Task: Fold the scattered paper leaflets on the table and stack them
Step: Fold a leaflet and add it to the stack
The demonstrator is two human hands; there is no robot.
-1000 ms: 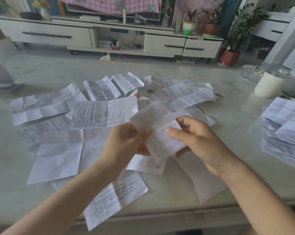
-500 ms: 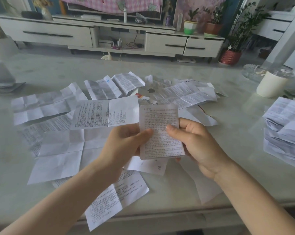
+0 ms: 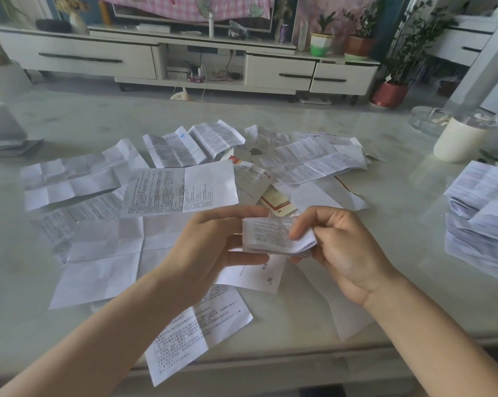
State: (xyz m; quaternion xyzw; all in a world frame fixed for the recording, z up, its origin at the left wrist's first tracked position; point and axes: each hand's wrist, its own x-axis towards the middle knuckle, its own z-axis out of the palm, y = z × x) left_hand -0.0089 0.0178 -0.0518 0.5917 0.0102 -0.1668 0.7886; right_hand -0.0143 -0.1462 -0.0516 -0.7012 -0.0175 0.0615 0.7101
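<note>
Two hands meet at the centre of the frame around one folded leaflet [image 3: 273, 234], held just above the table [image 3: 399, 213]. The left hand [image 3: 213, 242] brackets the paper's left end, fingers stretched along its top edge and thumb under its lower edge. The right hand [image 3: 345, 253] pinches the right end, thumb pressed on the printed face and fingers curled behind it. The leaflet is doubled over into a small, thick rectangle, its fold bulging at the right. Beneath and beyond the hands, unfolded leaflets [image 3: 182, 191] lie spread across the left and middle of the table, overlapping one another, and one sheet [image 3: 196, 333] hangs over the near edge. At the right edge of the frame sits a stack of folded leaflets [image 3: 482, 213], well apart from the hands. A white cup [image 3: 458, 140] stands in the upper right, with a glass dish [image 3: 426, 120] just behind it. A low white cabinet [image 3: 93, 57] runs along the top.
</note>
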